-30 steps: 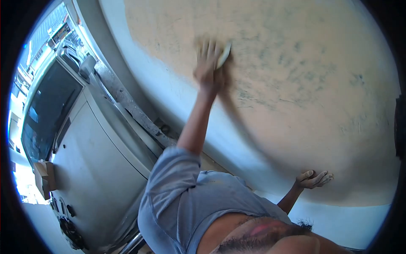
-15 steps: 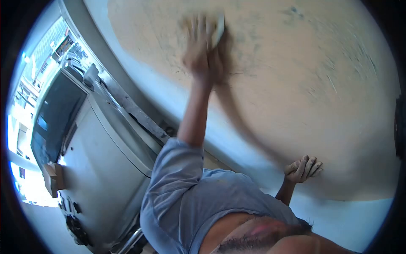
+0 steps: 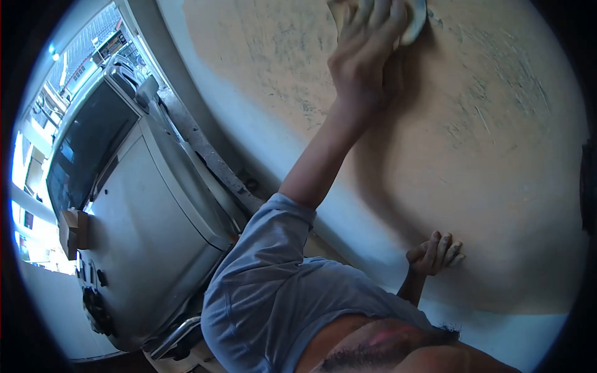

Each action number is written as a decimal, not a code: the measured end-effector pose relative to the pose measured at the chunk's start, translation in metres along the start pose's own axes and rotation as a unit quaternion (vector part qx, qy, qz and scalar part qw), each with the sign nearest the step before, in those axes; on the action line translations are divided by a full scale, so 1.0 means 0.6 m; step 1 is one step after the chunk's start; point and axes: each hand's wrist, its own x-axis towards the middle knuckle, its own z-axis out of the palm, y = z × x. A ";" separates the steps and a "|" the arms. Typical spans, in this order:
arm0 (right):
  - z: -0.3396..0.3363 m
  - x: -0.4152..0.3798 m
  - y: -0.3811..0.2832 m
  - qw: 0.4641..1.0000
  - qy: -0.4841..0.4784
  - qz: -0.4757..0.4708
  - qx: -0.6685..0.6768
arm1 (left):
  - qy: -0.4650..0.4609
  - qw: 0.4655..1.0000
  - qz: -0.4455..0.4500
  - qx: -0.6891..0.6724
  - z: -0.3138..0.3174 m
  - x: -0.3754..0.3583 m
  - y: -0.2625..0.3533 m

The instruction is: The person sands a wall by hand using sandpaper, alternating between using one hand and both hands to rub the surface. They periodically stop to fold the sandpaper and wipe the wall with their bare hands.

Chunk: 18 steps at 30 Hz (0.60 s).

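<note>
My left hand [image 3: 367,50] is at the top of the view, pressed with its palm side against a large tan patch [image 3: 423,161] on a pale panel. Under its fingers it holds a thin pad [image 3: 415,25], whose light edge shows on the right and whose yellowish corner shows on the left. Part of the pad is hidden by the hand. My right hand [image 3: 434,253] is lower, close to the panel's lower part, with dusty, loosely curled fingers held apart and nothing visible in it. Dark scratches and smudges mark the patch.
A grey vehicle [image 3: 149,205] with a dark windshield stands on the left, a small cardboard box [image 3: 74,231] on it. A greyish rail [image 3: 186,121] runs between it and the panel. My blue-grey shirt [image 3: 267,280] and part of my face are below.
My left hand has moved right and up in the view with the pad, over the tan patch. My right hand appears slightly further left, its fingers still loosely curled. The view has shifted a little.
</note>
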 end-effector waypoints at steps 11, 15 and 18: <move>-0.017 -0.003 0.016 0.997 0.004 -0.012 0.072 | -0.131 0.991 0.000 0.013 -0.052 -0.307 0.065; -0.015 -0.001 0.014 0.997 0.007 -0.014 0.082 | -0.012 0.991 0.123 -0.056 0.048 -0.005 0.093; -0.019 -0.012 0.027 0.996 -0.017 -0.036 0.074 | 0.043 0.985 0.140 -0.096 0.083 0.040 0.127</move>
